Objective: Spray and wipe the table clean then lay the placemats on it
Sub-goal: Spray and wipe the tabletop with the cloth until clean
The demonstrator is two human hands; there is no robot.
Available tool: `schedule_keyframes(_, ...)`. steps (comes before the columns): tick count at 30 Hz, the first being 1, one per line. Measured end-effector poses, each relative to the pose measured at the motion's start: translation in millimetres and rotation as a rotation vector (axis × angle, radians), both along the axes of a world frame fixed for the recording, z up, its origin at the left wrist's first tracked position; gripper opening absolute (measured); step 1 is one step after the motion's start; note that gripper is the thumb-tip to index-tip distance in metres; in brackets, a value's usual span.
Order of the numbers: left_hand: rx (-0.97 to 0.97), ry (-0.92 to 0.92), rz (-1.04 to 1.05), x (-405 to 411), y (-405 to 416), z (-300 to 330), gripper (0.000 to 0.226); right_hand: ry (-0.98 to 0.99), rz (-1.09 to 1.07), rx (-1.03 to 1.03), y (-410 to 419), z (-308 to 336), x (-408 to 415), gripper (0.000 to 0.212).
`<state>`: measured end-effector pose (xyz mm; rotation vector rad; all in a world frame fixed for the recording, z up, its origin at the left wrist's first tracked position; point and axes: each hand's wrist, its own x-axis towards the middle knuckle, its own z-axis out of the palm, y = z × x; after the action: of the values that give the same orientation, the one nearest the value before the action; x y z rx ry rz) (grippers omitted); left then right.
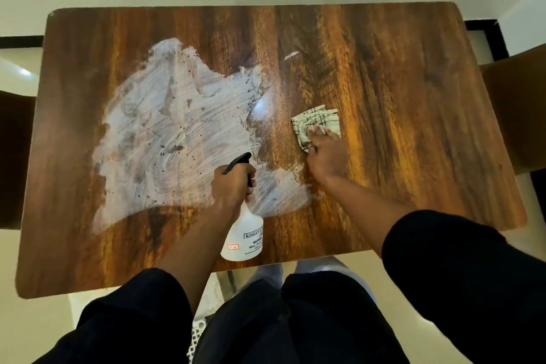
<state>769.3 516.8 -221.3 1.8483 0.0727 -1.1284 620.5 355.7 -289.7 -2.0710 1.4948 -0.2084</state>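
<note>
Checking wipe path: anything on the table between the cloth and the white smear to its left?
Nothing visible. The cloth under the right hand has bare table up to the smear. The spray bottle in the left hand sits nearer the person.

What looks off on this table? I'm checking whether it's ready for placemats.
A wide white smear still covers the table's left half, speckled with dark spots. A small white streak sits apart, farther back. No placemats are in view.
</note>
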Motion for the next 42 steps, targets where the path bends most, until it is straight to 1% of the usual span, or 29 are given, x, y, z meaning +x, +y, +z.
schedule_keyframes(3, 0.021, 0.003, -0.048, -6.0, 5.3, -2.7, 0.019, -0.018, 0.141, -0.08, 56.4, 13.0, -0.2, 0.044)
schedule_keyframes(5, 0.045, 0.003, -0.069, -9.8, 10.9, -5.7, 0.009, -0.043, 0.328, -0.116, 88.7, 11.2, -7.1, 0.041)
schedule_keyframes(7, 0.064, -0.001, -0.087, -13.7, 18.7, -9.8, 0.014, 0.008, 0.56, -0.11, 111.1, 4.4, -18.8, 0.048)
schedule_keyframes(9, 0.073, 0.0, -0.097, -16.2, 26.8, -11.6, 0.019, 0.018, 0.661, -0.096, 115.5, 0.0, -30.7, 0.055)
schedule_keyframes(12, 0.068, -0.005, -0.108, -16.6, 37.3, -10.7, 0.018, 0.021, 0.592, -0.069, 101.5, 2.0, -42.6, 0.052)
schedule_keyframes(15, 0.046, 0.0, -0.099, -16.9, 44.5, -8.6, 0.016, 0.05, 0.392, -0.106, 78.5, 6.4, -57.7, 0.049)
schedule_keyframes(19, 0.031, -0.048, -0.069, -24.6, 52.4, -9.0, 0.019, 0.068, 0.147, -0.099, 42.6, 1.8, -89.8, 0.048)
schedule_keyframes(21, 0.033, -0.046, -0.051, -30.7, 55.2, -8.4, 0.015, 0.065, 0.075, -0.091, 34.5, -1.8, -95.8, 0.046)
schedule_keyframes(24, 0.039, -0.024, -0.028, -43.1, 60.0, -6.9, 0.012, 0.016, 0.024, -0.073, 45.7, 0.4, -88.8, 0.044)
schedule_keyframes(26, 0.049, -0.019, -0.01, -51.5, 64.1, -6.7, 0.014, 0.02, 0.085, -0.081, 67.1, 5.3, -81.8, 0.044)
schedule_keyframes(29, 0.065, -0.034, 0.016, -63.9, 69.9, -5.3, 0.032, -0.005, 0.231, -0.088, 113.3, 7.3, -76.3, 0.041)
schedule_keyframes(31, 0.09, -0.027, 0.034, -70.5, 74.8, -4.5, 0.035, -0.025, 0.412, -0.064, 145.7, 5.3, -74.0, 0.045)
schedule_keyframes(33, 0.115, -0.02, 0.07, -76.1, 79.6, -3.5, 0.032, -0.042, 0.62, -0.062, 163.5, -0.1, -75.9, 0.047)
schedule_keyframes(34, 0.121, -0.022, 0.087, -78.5, 81.3, -3.3, 0.029, -0.056, 0.674, -0.06, 163.7, -1.5, -78.2, 0.045)
schedule_keyframes(37, 0.112, -0.031, 0.117, -84.9, 84.6, 1.9, 0.013, -0.077, 0.736, -0.041, 142.7, -1.3, -84.6, 0.043)
schedule_keyframes(39, 0.082, -0.038, 0.116, -86.7, 88.4, 4.0, 0.017, -0.063, 0.729, -0.056, 123.5, 0.1, -89.2, 0.046)
schedule_keyframes(40, 0.073, -0.043, 0.116, -86.0, 90.1, 4.1, 0.021, -0.053, 0.679, -0.077, 110.8, 0.8, -91.0, 0.047)
schedule_keyframes(42, 0.081, -0.046, 0.139, -83.4, 94.7, 3.3, 0.015, -0.022, 0.527, -0.112, 80.7, -0.9, -93.4, 0.047)
